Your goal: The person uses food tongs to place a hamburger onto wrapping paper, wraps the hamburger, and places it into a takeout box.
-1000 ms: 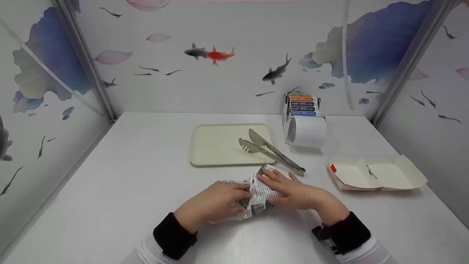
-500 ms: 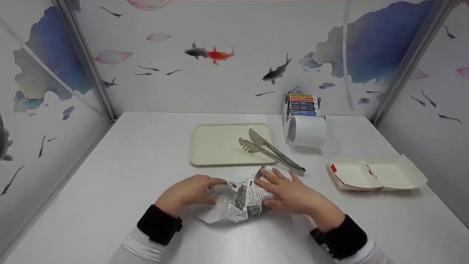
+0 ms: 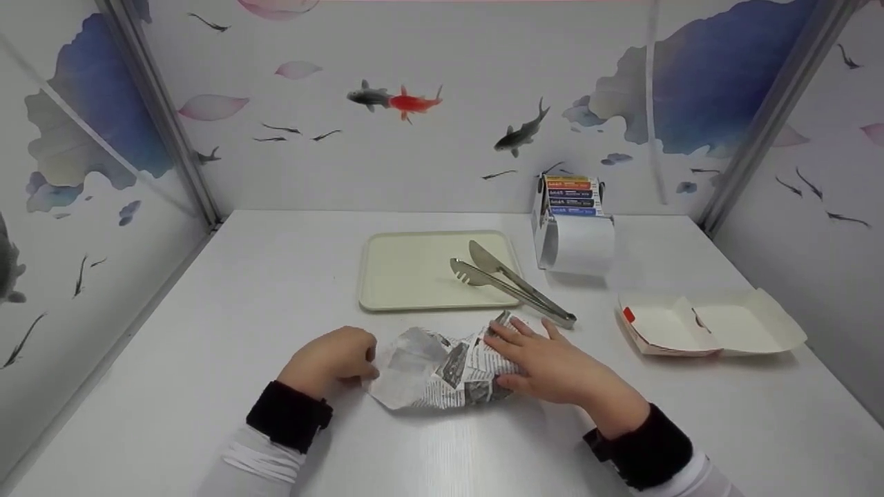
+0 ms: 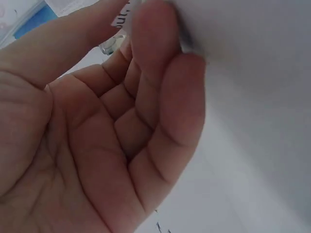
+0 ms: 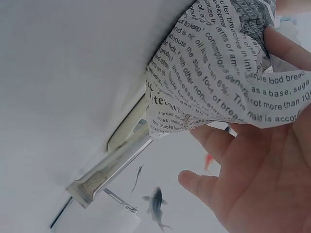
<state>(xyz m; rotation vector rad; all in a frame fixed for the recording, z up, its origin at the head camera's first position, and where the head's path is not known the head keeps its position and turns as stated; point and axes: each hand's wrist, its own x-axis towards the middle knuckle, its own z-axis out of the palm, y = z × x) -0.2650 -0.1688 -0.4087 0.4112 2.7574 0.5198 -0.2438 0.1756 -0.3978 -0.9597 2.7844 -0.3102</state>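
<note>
A crumpled sheet of newspaper-print wrapping paper (image 3: 459, 369) lies folded at the front middle of the table, its left end a flared pale flap. At that flap's edge my left hand (image 3: 335, 362) has curled fingers, and in the left wrist view a bit of printed paper (image 4: 120, 20) shows pinched at the thumb and fingertips. My right hand (image 3: 552, 362) rests on the right part of the paper with its fingers spread and fairly straight. Whatever the bunched paper may cover is hidden. In the right wrist view, the printed folds (image 5: 209, 73) lie against the fingers.
Behind the paper lies a cream tray (image 3: 407, 269) with metal tongs (image 3: 532, 293) resting across its right edge. An unfolded white carton (image 3: 715, 331) sits at the right. A dispenser with a white roll (image 3: 585, 248) and several small boxes (image 3: 572, 197) stands at the back.
My left hand has moved left from the middle of the paper to its left end, and the pale flap has spread out that way. The right hand has stayed nearly in place.
</note>
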